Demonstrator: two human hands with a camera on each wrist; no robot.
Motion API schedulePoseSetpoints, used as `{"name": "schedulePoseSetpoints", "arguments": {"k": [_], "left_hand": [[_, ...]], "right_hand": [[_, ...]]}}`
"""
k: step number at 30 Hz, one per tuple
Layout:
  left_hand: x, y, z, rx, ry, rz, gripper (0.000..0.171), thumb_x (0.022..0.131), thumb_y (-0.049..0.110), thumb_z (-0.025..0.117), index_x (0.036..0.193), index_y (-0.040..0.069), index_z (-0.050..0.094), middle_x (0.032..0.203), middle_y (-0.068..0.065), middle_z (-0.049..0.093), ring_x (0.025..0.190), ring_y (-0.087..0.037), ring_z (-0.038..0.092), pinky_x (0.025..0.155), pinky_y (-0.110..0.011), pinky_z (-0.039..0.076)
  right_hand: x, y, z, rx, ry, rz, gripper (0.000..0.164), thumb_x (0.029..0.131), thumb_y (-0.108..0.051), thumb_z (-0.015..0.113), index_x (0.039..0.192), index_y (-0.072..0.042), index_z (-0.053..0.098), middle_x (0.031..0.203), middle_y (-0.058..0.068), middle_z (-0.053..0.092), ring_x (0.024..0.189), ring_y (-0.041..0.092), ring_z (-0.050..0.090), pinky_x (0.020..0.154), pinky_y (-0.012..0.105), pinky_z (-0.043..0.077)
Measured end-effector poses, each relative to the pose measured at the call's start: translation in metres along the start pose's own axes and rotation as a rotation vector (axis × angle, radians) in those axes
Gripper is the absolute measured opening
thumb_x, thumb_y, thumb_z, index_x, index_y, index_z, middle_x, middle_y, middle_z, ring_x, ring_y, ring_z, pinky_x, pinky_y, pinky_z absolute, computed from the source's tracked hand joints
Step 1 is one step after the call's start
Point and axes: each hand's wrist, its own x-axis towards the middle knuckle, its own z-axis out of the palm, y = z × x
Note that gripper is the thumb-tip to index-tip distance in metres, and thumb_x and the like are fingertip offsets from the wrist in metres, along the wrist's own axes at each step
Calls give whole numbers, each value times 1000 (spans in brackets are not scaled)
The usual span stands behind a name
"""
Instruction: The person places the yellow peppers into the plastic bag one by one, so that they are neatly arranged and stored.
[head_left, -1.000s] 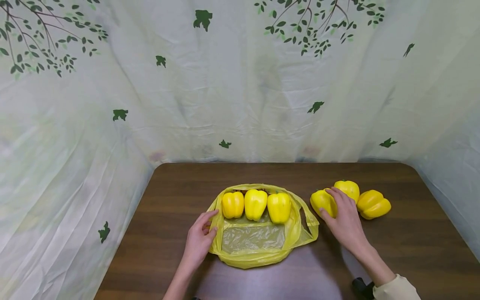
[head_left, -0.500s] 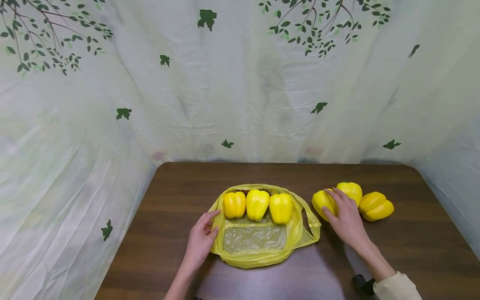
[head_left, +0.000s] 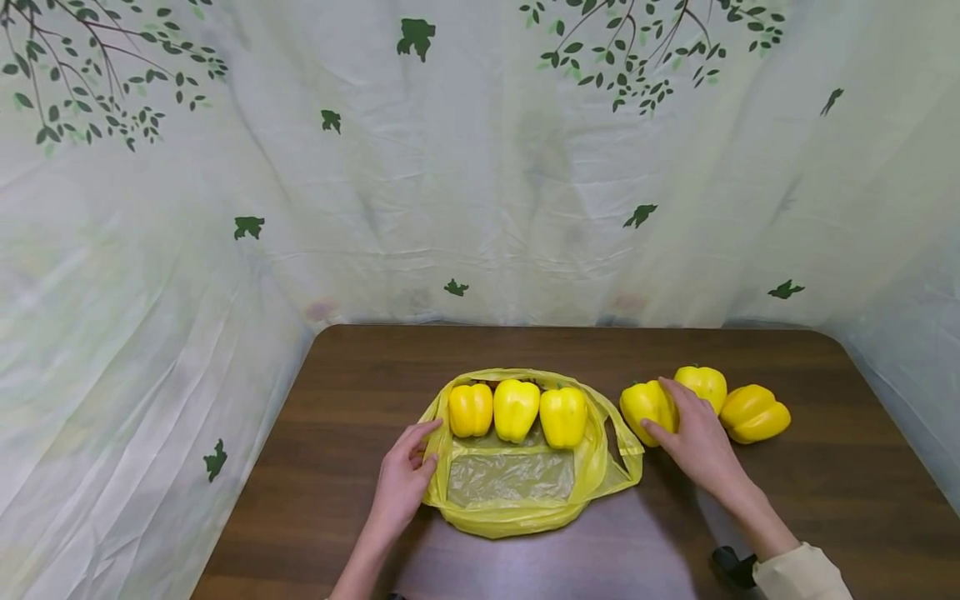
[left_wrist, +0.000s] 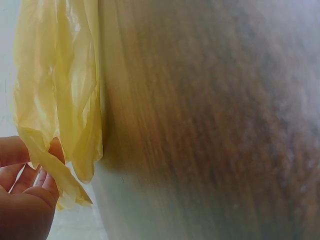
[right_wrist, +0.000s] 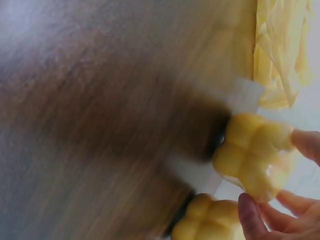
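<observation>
A yellow plastic bag lies spread on the table with its mouth facing up. Inside it, along the far side, stand three yellow bell peppers in a row. At the bag's left edge my left hand holds the rim; in the left wrist view a strip of the bag passes between thumb and fingers. To the right of the bag, my right hand grips another yellow bell pepper, thumb on the near side and fingers on the far side. The right wrist view shows that pepper's lobed end.
Two more yellow bell peppers, one behind and one to the right, lie close to my right hand. A brown wooden table bears everything. A pale leaf-printed curtain hangs behind and beside it.
My right hand has shifted slightly right against the gripped pepper, whose near side now shows more. The left hand and the bag keep their places; the whole view has drifted a little.
</observation>
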Motion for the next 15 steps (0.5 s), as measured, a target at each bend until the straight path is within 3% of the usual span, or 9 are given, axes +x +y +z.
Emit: {"name": "schedulePoseSetpoints", "arguments": {"k": [5,15], "left_hand": [[0,0,0,3,2,3,49,83,-15,63,125,10,67,118,-4,63,88,-22,56,79,-36,52],[0,0,0,-12,0,1,49,83,-15,63,125,10,67,118,-4,63,88,-22,57,79,-36,53]], "right_hand": [[2,-1,-3,10,-37,50,77,87,-28,75,145,8,37,137,32,47,118,49,45,97,63,36],[6,-1,-1,39,-76,61,82,87,-32,76,146,8,36,137,31,48,119,47,48,96,61,39]]}}
